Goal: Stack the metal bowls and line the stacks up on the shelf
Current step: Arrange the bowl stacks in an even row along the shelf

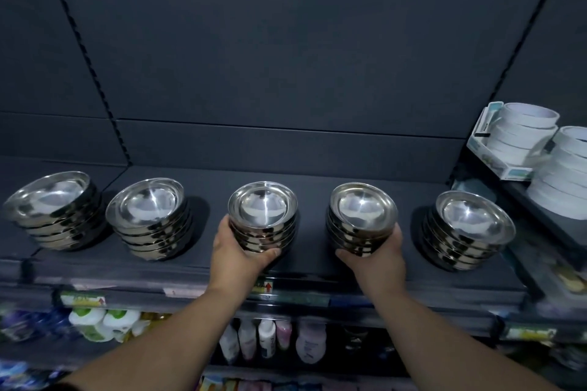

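Several stacks of shiny metal bowls stand in a row on the dark shelf [311,267]. My left hand [236,252] grips the middle stack [263,211] from its front and left side, thumb under the lowest bowl. My right hand [379,252] grips the stack to its right [362,213] from the front and right side. Untouched stand the far-left stack [54,205], the second stack [149,211] and the far-right stack [471,225]. Each stack holds several bowls and leans slightly.
White round containers [527,130] in a box and another white stack [568,174] sit on the neighbouring shelf at right. Bottles [266,338] and packets fill the shelf below. Price labels [263,287] run along the shelf's front edge. A dark back panel rises behind.
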`<state>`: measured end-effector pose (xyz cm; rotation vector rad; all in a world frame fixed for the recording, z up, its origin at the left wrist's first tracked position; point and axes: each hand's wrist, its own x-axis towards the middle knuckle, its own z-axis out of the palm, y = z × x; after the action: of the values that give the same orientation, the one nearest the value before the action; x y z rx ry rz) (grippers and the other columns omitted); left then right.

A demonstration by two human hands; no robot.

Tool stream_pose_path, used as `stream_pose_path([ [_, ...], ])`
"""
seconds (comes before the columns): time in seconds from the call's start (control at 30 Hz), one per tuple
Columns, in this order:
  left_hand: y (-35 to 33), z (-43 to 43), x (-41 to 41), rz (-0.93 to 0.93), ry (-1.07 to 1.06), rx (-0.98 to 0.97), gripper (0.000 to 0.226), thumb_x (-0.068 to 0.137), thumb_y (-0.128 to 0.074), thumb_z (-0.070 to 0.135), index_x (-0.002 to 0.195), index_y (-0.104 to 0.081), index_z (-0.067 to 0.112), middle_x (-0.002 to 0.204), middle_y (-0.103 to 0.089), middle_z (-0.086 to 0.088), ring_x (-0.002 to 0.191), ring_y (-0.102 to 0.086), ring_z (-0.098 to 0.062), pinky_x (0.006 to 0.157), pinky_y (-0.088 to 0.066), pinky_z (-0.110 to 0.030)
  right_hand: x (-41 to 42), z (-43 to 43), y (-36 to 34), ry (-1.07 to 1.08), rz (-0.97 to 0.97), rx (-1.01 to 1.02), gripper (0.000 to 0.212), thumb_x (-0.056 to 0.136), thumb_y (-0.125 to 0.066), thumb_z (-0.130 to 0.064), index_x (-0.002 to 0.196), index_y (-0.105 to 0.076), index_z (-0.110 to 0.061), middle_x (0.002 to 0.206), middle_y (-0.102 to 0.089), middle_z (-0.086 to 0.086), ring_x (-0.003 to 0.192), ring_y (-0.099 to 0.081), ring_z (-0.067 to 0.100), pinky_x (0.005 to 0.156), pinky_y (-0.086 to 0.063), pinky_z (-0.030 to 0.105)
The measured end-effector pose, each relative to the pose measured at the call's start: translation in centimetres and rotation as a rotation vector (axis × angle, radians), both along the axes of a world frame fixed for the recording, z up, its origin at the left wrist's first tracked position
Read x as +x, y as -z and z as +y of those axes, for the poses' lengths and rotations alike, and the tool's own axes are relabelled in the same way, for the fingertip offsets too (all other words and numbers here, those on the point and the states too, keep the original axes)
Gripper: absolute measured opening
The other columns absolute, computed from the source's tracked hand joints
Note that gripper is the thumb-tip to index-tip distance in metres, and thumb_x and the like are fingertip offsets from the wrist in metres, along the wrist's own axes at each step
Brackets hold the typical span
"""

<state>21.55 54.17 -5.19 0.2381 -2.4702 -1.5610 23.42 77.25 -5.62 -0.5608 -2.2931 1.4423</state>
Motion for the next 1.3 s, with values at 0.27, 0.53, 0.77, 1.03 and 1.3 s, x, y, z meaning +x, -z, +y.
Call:
stream_pose_path([
  [0.27, 0.1, 0.0, -0.8, -0.008, -0.022, -0.004, 0.103, 0.055, -0.093, 0.026, 0.14, -0.035, 0.017, 0.134, -0.051, -0.007, 0.123, -0.051, -0.023, 0.107, -0.041, -0.038, 0.0, -0.2, 0.1, 0.002, -0.044, 0.028, 0.118, 0.059, -0.092, -0.021, 0.15, -0.018, -0.014, 0.141, -0.047, 0.011, 0.129, -0.047, 0.029, 0.103, -0.041, 0.035],
  [0.53, 0.3, 1.6, 1.8, -0.051, -0.166, -0.025, 0.095, 0.059, -0.09, 0.036, 0.135, -0.039, 0.007, 0.134, -0.047, -0.012, 0.123, -0.048, -0.027, 0.105, -0.042, -0.039, 3.6, 3.9, 0.8, 0.0, -0.045, 0.012, 0.102, 0.069, -0.087, -0.024, 0.149, -0.026, -0.01, 0.148, -0.041, 0.012, 0.136, -0.04, 0.024, 0.112, -0.035, 0.036],
  [0.77, 0.1, 7.7, 5.9, 0.041, -0.118, -0.083, 0.071, 0.071, -0.084, 0.026, 0.128, -0.045, 0.01, 0.12, -0.043, -0.002, 0.117, -0.048, -0.023, 0.097, -0.04, -0.031, 7.1, 11.4, 0.5, 0.273, 0.063, 0.106, 0.068, 0.072, -0.084, -0.015, 0.127, -0.047, -0.001, 0.13, -0.046, 0.018, 0.116, -0.051, 0.034, 0.094, -0.04, 0.034],
  [1.03, -1.5, 14.5, 4.9, -0.087, 0.058, 0.011, 0.116, 0.067, -0.086, 0.035, 0.153, -0.009, 0.02, 0.158, -0.022, -0.004, 0.144, -0.026, -0.022, 0.116, -0.028, -0.038, 4.8, 17.1, -0.5, 0.113, -0.01, 0.057, 0.121, 0.058, -0.093, -0.026, 0.152, -0.018, -0.01, 0.152, -0.034, 0.013, 0.14, -0.034, 0.026, 0.112, -0.028, 0.034],
  [1.3, -0.9, 16.0, 3.7, -0.133, 0.004, -0.007, 0.12, 0.066, -0.087, 0.033, 0.154, -0.005, 0.02, 0.158, -0.024, -0.008, 0.142, -0.031, -0.025, 0.114, -0.032, -0.042, 2.8, 18.4, 0.2, -0.03, -0.027, 0.021, 0.126, 0.053, -0.094, -0.023, 0.152, -0.015, -0.021, 0.146, -0.046, 0.007, 0.132, -0.046, 0.026, 0.108, -0.039, 0.036],
])
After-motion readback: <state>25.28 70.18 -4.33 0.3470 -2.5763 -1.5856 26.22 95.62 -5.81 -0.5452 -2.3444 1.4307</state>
